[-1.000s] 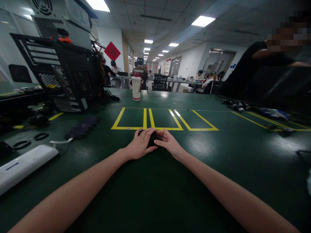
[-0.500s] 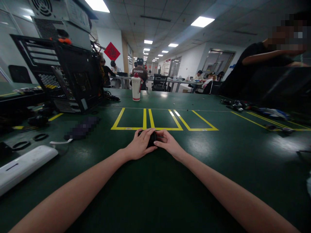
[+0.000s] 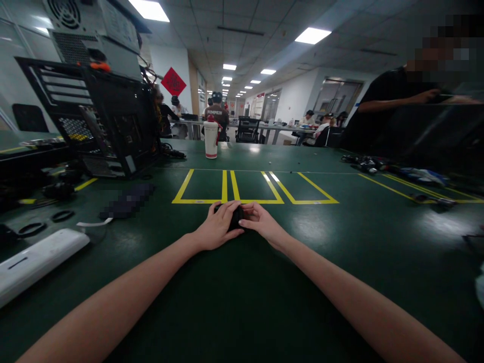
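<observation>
Both of my hands meet on a small black object resting on the green table, just in front of the yellow taped boxes. My left hand curls over its top and left side. My right hand pinches it from the right with fingers closed. Most of the object is hidden under my fingers, so I cannot make out what it is.
An open black computer case stands at the back left, with cables and black rings near it. A white flat device lies at the left edge. A white cup stands behind the boxes. A person in black leans over the right side.
My hands stay on the black object with almost no movement. The person at the right has lowered and stretched out an arm.
</observation>
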`<state>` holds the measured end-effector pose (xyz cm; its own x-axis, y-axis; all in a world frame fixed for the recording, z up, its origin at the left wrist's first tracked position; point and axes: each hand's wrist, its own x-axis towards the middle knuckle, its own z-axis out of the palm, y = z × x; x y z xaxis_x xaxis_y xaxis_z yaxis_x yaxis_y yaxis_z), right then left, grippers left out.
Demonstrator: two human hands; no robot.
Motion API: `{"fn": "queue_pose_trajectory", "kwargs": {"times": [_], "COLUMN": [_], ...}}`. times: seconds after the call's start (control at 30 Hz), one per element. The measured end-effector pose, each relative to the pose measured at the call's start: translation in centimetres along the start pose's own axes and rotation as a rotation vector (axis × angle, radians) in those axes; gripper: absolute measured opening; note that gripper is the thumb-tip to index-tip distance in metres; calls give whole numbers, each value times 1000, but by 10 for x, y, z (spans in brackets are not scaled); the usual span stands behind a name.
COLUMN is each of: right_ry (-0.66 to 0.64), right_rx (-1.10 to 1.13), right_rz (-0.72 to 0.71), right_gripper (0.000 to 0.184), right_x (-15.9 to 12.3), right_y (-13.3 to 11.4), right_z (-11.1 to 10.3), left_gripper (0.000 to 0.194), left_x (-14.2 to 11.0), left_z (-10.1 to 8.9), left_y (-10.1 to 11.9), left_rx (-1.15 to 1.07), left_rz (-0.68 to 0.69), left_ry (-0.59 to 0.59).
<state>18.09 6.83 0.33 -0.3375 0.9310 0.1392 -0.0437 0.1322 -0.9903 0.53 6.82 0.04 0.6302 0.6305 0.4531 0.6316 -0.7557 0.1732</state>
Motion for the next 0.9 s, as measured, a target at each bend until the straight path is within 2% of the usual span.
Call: {"fn": "queue_pose_trajectory", "kwargs": {"times": [0.07, 0.23, 0.33, 0.5, 0.7, 0.9], "right_ry": [-5, 82, 111, 47, -6, 84], "right_rx": [10, -2, -23, -38, -4, -20], "right_rz": [-9, -43, -30, 27, -23, -35], "right_gripper": [37, 23, 27, 30, 34, 26], "right_x": [-1, 2, 3, 3, 0, 3], "right_y": [0, 0, 0, -4, -5, -1], "right_z": [1, 4, 4, 2, 1, 3], "left_gripper": [64, 64, 64, 64, 63, 63], "left_x": [0, 0, 0, 0, 0, 0], "left_z": [0, -1, -2, -1, 0, -1], "left_y": [0, 2, 2, 2, 0, 2], "left_rx": [-1, 2, 3, 5, 9, 6], "left_rz": [-2, -6, -9, -6, 3, -2], "left_ry": [-1, -5, -9, -9, 3, -2]}}
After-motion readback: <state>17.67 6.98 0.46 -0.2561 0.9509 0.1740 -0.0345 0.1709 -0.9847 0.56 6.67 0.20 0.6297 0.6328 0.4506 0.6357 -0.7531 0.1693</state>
